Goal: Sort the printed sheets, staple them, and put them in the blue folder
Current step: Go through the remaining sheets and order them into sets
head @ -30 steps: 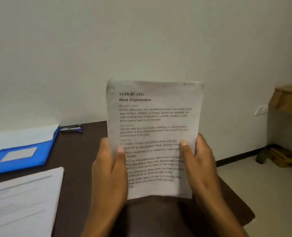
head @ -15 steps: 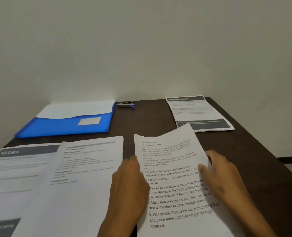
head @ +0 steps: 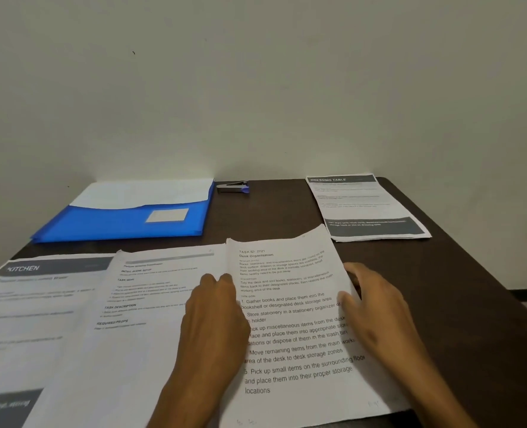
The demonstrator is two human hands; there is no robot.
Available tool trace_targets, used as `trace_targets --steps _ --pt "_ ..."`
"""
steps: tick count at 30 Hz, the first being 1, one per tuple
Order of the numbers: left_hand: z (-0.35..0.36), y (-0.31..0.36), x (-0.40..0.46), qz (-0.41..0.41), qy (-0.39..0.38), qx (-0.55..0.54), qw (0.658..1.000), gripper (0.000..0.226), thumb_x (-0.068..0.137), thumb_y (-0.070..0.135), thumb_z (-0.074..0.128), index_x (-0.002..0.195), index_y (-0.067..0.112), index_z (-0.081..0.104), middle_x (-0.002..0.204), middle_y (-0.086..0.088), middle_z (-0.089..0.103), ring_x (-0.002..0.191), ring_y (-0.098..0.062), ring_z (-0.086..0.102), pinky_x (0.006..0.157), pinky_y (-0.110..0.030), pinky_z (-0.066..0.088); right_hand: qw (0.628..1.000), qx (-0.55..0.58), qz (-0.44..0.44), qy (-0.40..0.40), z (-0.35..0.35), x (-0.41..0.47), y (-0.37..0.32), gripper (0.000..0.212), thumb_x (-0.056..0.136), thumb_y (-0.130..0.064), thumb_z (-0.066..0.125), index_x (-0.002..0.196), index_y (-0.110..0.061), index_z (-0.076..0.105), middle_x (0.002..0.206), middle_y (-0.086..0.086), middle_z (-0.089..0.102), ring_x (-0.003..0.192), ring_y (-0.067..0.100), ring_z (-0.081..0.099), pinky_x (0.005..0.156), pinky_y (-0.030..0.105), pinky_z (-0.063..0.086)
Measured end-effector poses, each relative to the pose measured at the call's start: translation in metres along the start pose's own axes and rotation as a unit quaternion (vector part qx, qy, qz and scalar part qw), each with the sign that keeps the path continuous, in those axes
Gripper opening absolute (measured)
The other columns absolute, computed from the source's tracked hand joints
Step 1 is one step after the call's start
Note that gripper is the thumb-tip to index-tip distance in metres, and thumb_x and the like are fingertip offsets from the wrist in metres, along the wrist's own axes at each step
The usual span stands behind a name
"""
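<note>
The "Desk Organization" sheet [head: 290, 307] lies low over the dark table [head: 271, 211], its far edge still curled up. My left hand [head: 213, 319] holds its left edge and my right hand [head: 370, 307] grips its right edge. To the left lie a white printed sheet [head: 138, 304] and a "Kitchen" sheet [head: 30, 304]. A "Dressing Table" sheet [head: 364, 205] rests at the far right. The blue folder [head: 126, 220] lies at the far left with white paper showing in it. A small stapler [head: 233, 186] sits by the wall.
A plain pale wall rises right behind the table. The table's right edge runs diagonally near my right forearm, with floor beyond it.
I brought the "Desk Organization" sheet down from in front of my face to the table beside the other sheets, and my view tilted down onto the tabletop.
</note>
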State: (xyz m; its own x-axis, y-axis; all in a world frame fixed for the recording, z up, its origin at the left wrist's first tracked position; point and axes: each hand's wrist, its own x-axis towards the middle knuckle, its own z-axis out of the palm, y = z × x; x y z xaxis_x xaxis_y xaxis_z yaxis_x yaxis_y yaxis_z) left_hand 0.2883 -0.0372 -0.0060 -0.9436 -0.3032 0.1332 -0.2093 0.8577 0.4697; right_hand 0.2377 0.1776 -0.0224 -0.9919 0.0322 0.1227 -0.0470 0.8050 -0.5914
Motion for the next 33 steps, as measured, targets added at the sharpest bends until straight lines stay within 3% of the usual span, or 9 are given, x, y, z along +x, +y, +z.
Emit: trace_targets --steps 4,8,10,12,14,20,26,29,33 --pt "0.000 -0.006 0.001 0.005 -0.002 0.020 1.000 0.017 0.109 0.027 0.048 0.092 0.027 0.042 0.097 0.007 0.041 0.095 -0.012 0.050 0.075 -0.023 0.039 1.000 -0.009 -0.019 0.000 0.001 0.001 0.012 0.035 0.098 -0.020 0.061 0.130 -0.035 0.065 0.106 -0.010 0.058 0.093 0.009 0.061 0.076 0.030 0.044" --pt "-0.008 -0.004 0.002 0.014 -0.007 0.060 0.998 0.025 0.109 0.034 0.048 0.087 0.029 0.039 0.099 0.006 0.040 0.093 -0.010 0.045 0.075 -0.022 0.035 1.000 -0.004 -0.011 0.000 -0.004 0.005 0.022 0.035 0.100 -0.028 0.065 0.134 -0.029 0.063 0.110 -0.009 0.057 0.093 0.007 0.059 0.073 0.024 0.043" --pt "-0.018 0.002 0.002 0.038 -0.006 0.084 0.996 0.014 0.108 0.041 0.048 0.113 0.028 0.051 0.113 0.006 0.047 0.100 -0.008 0.045 0.080 -0.021 0.038 1.000 -0.006 -0.001 0.011 -0.016 0.014 0.030 0.038 0.099 -0.032 0.068 0.136 -0.027 0.061 0.112 -0.007 0.058 0.094 0.008 0.059 0.077 0.025 0.047" --pt "-0.032 0.006 0.003 0.076 -0.015 0.110 0.991 0.040 0.106 0.049 0.048 0.142 0.031 0.049 0.131 0.007 0.051 0.115 -0.008 0.051 0.091 -0.023 0.047 1.000 -0.010 0.012 0.025 -0.035 0.031 0.042 0.041 0.100 -0.033 0.068 0.139 -0.027 0.060 0.113 -0.005 0.061 0.097 0.011 0.061 0.084 0.032 0.051" --pt "-0.049 0.018 0.006 0.114 -0.029 0.136 0.984 0.050 0.105 0.055 0.047 0.150 0.036 0.043 0.138 0.010 0.051 0.122 -0.008 0.053 0.098 -0.023 0.050 0.998 -0.007 0.025 0.053 -0.056 0.057 0.060 0.038 0.100 -0.030 0.068 0.137 -0.023 0.062 0.110 -0.003 0.064 0.097 0.015 0.061 0.085 0.034 0.050" --pt "-0.041 0.058 0.081 0.192 -0.095 0.179 0.960 0.038 0.105 0.049 0.052 0.135 0.026 0.055 0.123 0.005 0.063 0.108 -0.013 0.060 0.092 -0.031 0.052 0.988 -0.010 0.080 0.130 -0.083 0.154 0.110 0.025 0.099 -0.014 0.066 0.122 -0.006 0.068 0.121 0.017 0.071 0.105 0.033 0.065 0.086 0.036 0.049" --pt "0.057 0.092 0.180 0.102 -0.126 -0.041 0.986 0.023 0.096 0.030 0.062 0.083 0.013 0.057 0.081 -0.003 0.063 0.077 -0.024 0.061 0.067 -0.035 0.047 0.977 0.042 0.110 0.177 -0.056 0.197 0.135 0.023 0.097 -0.010 0.063 0.119 -0.004 0.068 0.118 0.015 0.071 0.106 0.033 0.065 0.087 0.036 0.048" --pt "0.098 0.118 0.196 0.028 -0.083 -0.148 0.985 0.020 0.095 0.023 0.063 0.080 0.010 0.058 0.082 -0.006 0.067 0.079 -0.028 0.064 0.072 -0.038 0.053 0.972 0.055 0.097 0.206 -0.045 0.209 0.140 0.026 0.100 -0.015 0.065 0.124 -0.005 0.065 0.115 0.013 0.070 0.103 0.029 0.065 0.087 0.035 0.048" --pt "0.122 0.154 0.207 -0.029 -0.043 -0.203 0.978 0.010 0.089 0.018 0.060 0.085 0.012 0.054 0.103 -0.015 0.072 0.096 -0.038 0.070 0.085 -0.047 0.058 0.977 0.024 0.070 0.198 -0.036 0.219 0.148 0.032 0.101 -0.027 0.065 0.125 -0.006 0.067 0.112 0.013 0.071 0.102 0.030 0.065 0.090 0.042 0.054"
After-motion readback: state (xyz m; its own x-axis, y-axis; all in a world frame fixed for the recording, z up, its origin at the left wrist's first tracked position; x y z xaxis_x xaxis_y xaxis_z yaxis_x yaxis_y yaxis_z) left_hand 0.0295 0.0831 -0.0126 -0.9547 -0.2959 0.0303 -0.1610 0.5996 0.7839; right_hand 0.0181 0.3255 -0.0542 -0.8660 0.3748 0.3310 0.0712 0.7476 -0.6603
